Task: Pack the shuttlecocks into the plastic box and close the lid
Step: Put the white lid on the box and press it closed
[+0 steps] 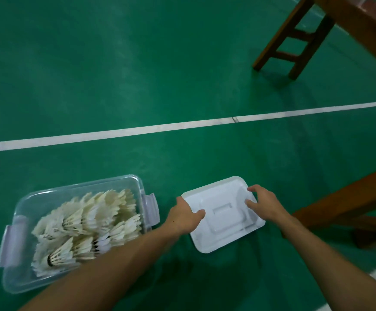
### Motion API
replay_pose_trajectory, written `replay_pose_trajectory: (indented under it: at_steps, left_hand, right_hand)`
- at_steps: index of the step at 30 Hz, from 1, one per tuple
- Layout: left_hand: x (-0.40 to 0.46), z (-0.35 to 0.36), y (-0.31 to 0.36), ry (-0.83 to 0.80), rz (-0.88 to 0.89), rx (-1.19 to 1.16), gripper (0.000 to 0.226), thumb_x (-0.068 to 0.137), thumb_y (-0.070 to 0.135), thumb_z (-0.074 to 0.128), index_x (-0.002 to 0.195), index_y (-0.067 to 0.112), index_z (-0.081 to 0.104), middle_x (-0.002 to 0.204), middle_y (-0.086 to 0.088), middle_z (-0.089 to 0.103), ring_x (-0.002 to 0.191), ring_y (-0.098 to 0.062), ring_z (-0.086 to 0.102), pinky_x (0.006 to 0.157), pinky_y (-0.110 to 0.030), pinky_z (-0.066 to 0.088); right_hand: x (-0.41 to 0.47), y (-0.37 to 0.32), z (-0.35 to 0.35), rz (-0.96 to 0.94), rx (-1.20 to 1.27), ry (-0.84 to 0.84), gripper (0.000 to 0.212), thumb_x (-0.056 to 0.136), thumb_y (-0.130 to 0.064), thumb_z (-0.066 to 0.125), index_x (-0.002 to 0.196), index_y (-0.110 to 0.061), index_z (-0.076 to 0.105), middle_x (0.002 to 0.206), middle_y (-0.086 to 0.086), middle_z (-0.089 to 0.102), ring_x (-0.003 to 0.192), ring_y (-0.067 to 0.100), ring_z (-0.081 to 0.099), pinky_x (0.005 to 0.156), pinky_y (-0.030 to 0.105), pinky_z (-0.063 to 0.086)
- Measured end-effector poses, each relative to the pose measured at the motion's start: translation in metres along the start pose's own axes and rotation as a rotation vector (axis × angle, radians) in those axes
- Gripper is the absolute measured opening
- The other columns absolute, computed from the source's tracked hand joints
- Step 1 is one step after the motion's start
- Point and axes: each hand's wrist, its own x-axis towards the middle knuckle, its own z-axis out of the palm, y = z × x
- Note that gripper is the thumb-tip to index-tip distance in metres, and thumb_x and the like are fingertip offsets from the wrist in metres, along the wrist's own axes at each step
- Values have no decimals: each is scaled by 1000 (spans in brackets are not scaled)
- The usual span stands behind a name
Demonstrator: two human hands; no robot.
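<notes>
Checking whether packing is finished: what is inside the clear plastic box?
White feather shuttlecocks fill the plastic box, piled loosely. The left forearm covers its near right corner, and the bottom layer is hidden.

An indoor badminton court – green sports floor (115, 63), white boundary line (160, 127), heaped shuttlecocks (88, 223)

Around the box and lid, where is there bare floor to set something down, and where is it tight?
Bare green floor runs from the plastic box and lid out to the white line, and beyond it to the wooden stool. It is tight in the narrow strip between box and lid, crossed by the left hand, and right of the lid by the wooden bench.
</notes>
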Motion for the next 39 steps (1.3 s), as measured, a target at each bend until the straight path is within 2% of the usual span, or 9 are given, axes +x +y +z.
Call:
replay_pose_trajectory:
  at_steps: [14, 17, 20, 24, 27, 30, 33, 35, 39]
  left_hand:
    - [-10, -4, 22, 121, 86, -244, 53, 87, 14, 66, 133, 21, 42, 125, -1, 60, 109, -23, 61, 81, -32, 52]
    - [-23, -35, 51, 222, 210, -236, 57, 74, 32, 67, 126, 23, 45, 127, -2, 62, 114, -27, 63, 95, -45, 55]
    - [-42, -79, 79, 377, 326, -181, 95, 65, 52, 61, 149, 12, 40, 147, -4, 55, 129, -31, 58, 108, -53, 49]
    - [-73, -150, 88, 551, 470, -242, 90, 71, 58, 63, 150, 18, 43, 138, 4, 58, 117, -26, 67, 101, -52, 55]
    - [-97, -196, 67, 671, 566, -304, 66, 85, 55, 66, 143, 25, 53, 137, 4, 62, 114, -15, 70, 96, -40, 60]
    - [-124, -230, 29, 779, 614, -380, 42, 102, 45, 62, 135, 20, 55, 129, 8, 64, 111, 4, 66, 89, -20, 57]
    - [-146, -250, -22, 854, 570, -481, 45, 99, 61, 54, 123, 23, 54, 124, 2, 65, 116, -5, 65, 103, -38, 54]
    - [-157, -256, -58, 877, 508, -528, 54, 92, 74, 52, 113, 25, 54, 122, -14, 64, 114, -21, 65, 105, -49, 52]
    - [-173, -249, -114, 941, 397, -612, 47, 96, 62, 61, 107, 16, 56, 113, -8, 71, 99, -6, 69, 94, -41, 58]
  right_hand:
    - [0, -8, -6, 67, 268, 226, 52, 103, -17, 60, 151, -9, 42, 145, 12, 59, 128, 34, 58, 106, 48, 47]
    - [-3, -29, -35, 13, 327, 332, 61, 103, -23, 59, 158, -12, 35, 152, 10, 55, 132, 35, 57, 111, 50, 46]
    - [-5, -64, -62, -68, 425, 423, 66, 103, -28, 57, 161, -17, 29, 155, 6, 51, 130, 30, 59, 110, 53, 48]
    - [-12, -133, -82, -245, 622, 505, 64, 105, -20, 54, 163, -17, 28, 150, -1, 54, 115, 17, 66, 96, 36, 52]
    - [-16, -185, -79, -382, 765, 523, 53, 107, -27, 52, 158, -26, 41, 144, -7, 59, 116, 0, 64, 103, 37, 51]
    - [-30, -235, -55, -474, 938, 440, 38, 109, -35, 46, 145, -30, 59, 137, -8, 66, 128, 13, 63, 112, 48, 51]
    - [-62, -279, -23, -493, 1169, 286, 39, 113, -37, 42, 140, -17, 62, 126, -13, 74, 124, 12, 68, 108, 39, 55]
    - [-82, -295, -1, -461, 1282, 227, 66, 99, -64, 52, 137, -11, 64, 127, -4, 74, 124, 17, 69, 106, 38, 56]
    - [-107, -307, 39, -397, 1313, 208, 74, 78, -79, 70, 113, -13, 73, 117, 5, 77, 115, 22, 73, 99, 37, 60]
